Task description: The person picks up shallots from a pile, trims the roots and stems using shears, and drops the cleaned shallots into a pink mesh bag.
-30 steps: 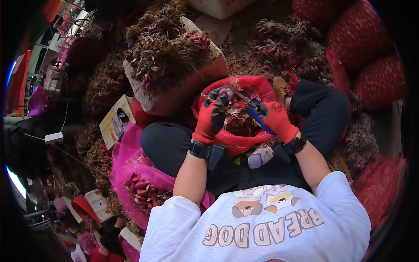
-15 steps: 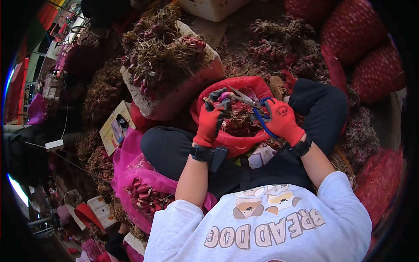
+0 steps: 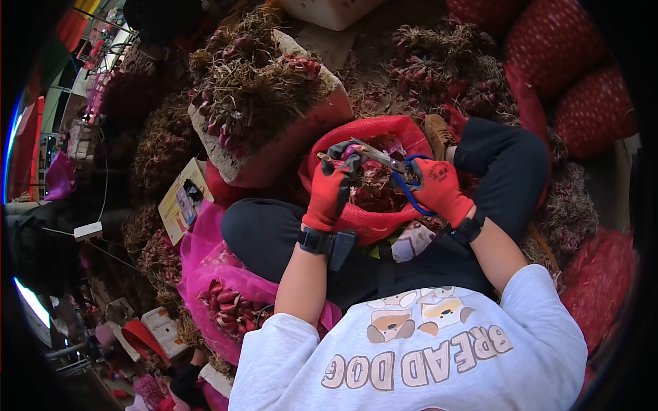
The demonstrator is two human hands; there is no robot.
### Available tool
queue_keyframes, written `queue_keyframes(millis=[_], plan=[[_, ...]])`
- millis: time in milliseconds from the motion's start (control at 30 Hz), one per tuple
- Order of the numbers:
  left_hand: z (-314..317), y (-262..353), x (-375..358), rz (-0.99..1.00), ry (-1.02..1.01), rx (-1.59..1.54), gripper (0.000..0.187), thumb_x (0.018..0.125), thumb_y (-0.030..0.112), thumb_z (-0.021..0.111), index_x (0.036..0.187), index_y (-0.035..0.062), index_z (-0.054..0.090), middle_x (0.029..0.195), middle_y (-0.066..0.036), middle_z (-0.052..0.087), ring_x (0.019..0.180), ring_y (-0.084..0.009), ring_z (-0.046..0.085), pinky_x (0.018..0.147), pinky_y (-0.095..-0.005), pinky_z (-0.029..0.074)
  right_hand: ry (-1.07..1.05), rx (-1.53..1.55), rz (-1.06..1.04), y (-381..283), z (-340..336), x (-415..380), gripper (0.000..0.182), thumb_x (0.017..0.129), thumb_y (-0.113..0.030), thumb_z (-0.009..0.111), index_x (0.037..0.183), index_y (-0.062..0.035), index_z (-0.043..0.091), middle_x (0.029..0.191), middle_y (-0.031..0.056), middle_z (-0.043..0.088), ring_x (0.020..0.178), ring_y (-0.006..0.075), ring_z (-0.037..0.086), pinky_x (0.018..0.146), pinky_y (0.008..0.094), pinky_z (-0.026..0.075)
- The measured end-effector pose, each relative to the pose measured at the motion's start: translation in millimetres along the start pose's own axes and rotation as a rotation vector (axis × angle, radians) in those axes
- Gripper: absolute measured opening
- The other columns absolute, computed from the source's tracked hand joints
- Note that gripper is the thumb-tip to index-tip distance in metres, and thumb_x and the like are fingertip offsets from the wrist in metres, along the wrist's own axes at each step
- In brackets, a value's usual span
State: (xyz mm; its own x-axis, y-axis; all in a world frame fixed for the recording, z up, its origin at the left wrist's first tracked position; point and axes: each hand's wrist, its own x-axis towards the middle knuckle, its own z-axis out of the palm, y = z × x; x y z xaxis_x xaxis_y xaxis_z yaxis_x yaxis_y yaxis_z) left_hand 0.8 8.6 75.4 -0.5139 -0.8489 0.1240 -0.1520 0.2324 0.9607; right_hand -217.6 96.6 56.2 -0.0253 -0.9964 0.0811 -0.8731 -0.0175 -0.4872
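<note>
Both my hands wear red gloves with dark fingertips. My left hand (image 3: pixel 334 183) is closed on a purple-red shallot (image 3: pixel 352 151), with its dry stalk poking out to the left. In my right hand (image 3: pixel 442 186) are scissors (image 3: pixel 384 159) with blue handles, their blades pressed together and the tips right at the shallot. Below both hands a red mesh sack (image 3: pixel 384 222) gapes between my legs, with shallots and dry trimmings inside. Beside my left knee lies a pink mesh bag (image 3: pixel 199 274) holding loose red shallots (image 3: pixel 229 307).
A foam box (image 3: pixel 295 130) heaped with dried shallot bunches (image 3: pixel 253 82) stands ahead on the left. More bunches (image 3: pixel 445 68) lie on the floor beyond the sack. Filled red net sacks (image 3: pixel 555 51) line the right side. A printed card (image 3: pixel 184 202) leans near my left knee.
The scissor blades, apart before, have closed together at the shallot. My right hand has shifted slightly downward; my left hand keeps its hold in nearly the same place.
</note>
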Motion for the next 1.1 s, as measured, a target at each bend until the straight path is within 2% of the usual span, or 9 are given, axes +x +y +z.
queue_keyframes(millis=[100,267,333,400,500,667,833,1000,1100], plan=[[0.2,-6.2,2.0,-0.001,0.026,-0.187,0.022,0.093,0.011,0.054,0.113,0.0022,0.056,0.099,-0.001,0.058,0.086,-0.0071,0.055,0.071,-0.0232,0.046,-0.005,0.014,-0.011,2.5,4.0,0.9,0.036,0.077,-0.044,0.066,0.085,-0.0092,0.057,0.071,0.0125,0.061,0.068,0.032,0.062,0.061,0.0416,0.047],[-1.4,-7.1,2.3,-0.216,0.02,-0.547,0.027,0.091,0.009,0.055,0.115,-0.0009,0.054,0.106,-0.006,0.058,0.091,-0.0116,0.056,0.077,-0.0253,0.046,-0.024,0.258,0.047,-4.9,3.2,3.7,0.024,0.08,-0.029,0.068,0.08,-0.0065,0.06,0.07,0.0111,0.061,0.066,0.032,0.061,0.058,0.0398,0.045],[-10.8,-25.1,-0.7,0.239,0.052,0.114,0.021,0.095,0.011,0.048,0.113,0.0031,0.055,0.099,-0.003,0.059,0.085,-0.0096,0.057,0.071,-0.0236,0.047,-0.036,0.332,0.053,-6.6,-2.9,5.8,0.025,0.079,-0.029,0.069,0.082,-0.0062,0.06,0.072,0.0112,0.061,0.068,0.0322,0.061,0.06,0.0402,0.046],[-16.6,-34.1,-3.2,0.252,0.04,0.198,0.02,0.098,0.014,0.043,0.111,0.0052,0.056,0.093,-0.002,0.059,0.081,-0.0086,0.057,0.066,-0.0224,0.047,0.008,0.333,0.019,-11.2,-12.5,6.8,0.028,0.078,-0.031,0.07,0.085,-0.0057,0.059,0.075,0.0114,0.062,0.071,0.0325,0.061,0.062,0.0406,0.046],[-14.7,-34.3,-3.0,-0.166,0.027,-0.297,0.023,0.099,0.021,0.04,0.109,0.0056,0.054,0.09,-0.001,0.057,0.075,-0.0088,0.056,0.06,-0.0215,0.047,0.068,0.116,-0.07,-15.0,-15.3,4.4,0.047,0.077,-0.049,0.067,0.091,-0.0055,0.058,0.079,0.0127,0.061,0.075,0.0329,0.061,0.065,0.0418,0.048],[-5.5,-18.3,-3.2,-0.411,0.017,-1.034,0.028,0.099,0.025,0.038,0.113,0.0054,0.053,0.093,0.0,0.056,0.074,-0.009,0.055,0.06,-0.021,0.047,0.098,0.094,-0.076,-23.1,-17.1,4.3,0.04,0.076,-0.043,0.069,0.088,-0.006,0.057,0.08,0.0129,0.061,0.074,0.0324,0.061,0.063,0.0416,0.046],[-11.3,-37.4,-3.2,0.106,-0.021,-0.077,0.033,0.099,0.022,0.04,0.124,0.0025,0.049,0.098,0.001,0.056,0.081,-0.0083,0.055,0.067,-0.0208,0.047,0.091,0.018,-0.079,-9.9,-10.5,1.0,0.036,0.077,-0.041,0.069,0.08,-0.0078,0.057,0.071,0.0114,0.06,0.067,0.0317,0.06,0.059,0.0418,0.045],[-18.9,-32.2,-4.6,-0.014,-0.128,-0.047,0.036,0.097,0.018,0.044,0.128,-0.0006,0.046,0.108,-0.002,0.056,0.096,-0.01,0.054,0.08,-0.0218,0.045,0.021,0.042,-0.062,-8.8,-16.6,1.2,0.033,0.079,-0.04,0.068,0.082,-0.0075,0.063,0.071,0.0108,0.063,0.066,0.031,0.062,0.06,0.0397,0.047],[-20.3,-39.8,-2.4,0.231,-0.132,0.098,0.043,0.087,0.009,0.049,0.128,-0.0024,0.045,0.114,-0.008,0.055,0.105,-0.017,0.053,0.088,-0.0261,0.043,-0.134,0.281,0.031,-12.8,-21.9,3.2,0.028,0.082,-0.034,0.067,0.089,-0.0067,0.066,0.074,0.0108,0.065,0.066,0.0273,0.063,0.061,0.036,0.047]])
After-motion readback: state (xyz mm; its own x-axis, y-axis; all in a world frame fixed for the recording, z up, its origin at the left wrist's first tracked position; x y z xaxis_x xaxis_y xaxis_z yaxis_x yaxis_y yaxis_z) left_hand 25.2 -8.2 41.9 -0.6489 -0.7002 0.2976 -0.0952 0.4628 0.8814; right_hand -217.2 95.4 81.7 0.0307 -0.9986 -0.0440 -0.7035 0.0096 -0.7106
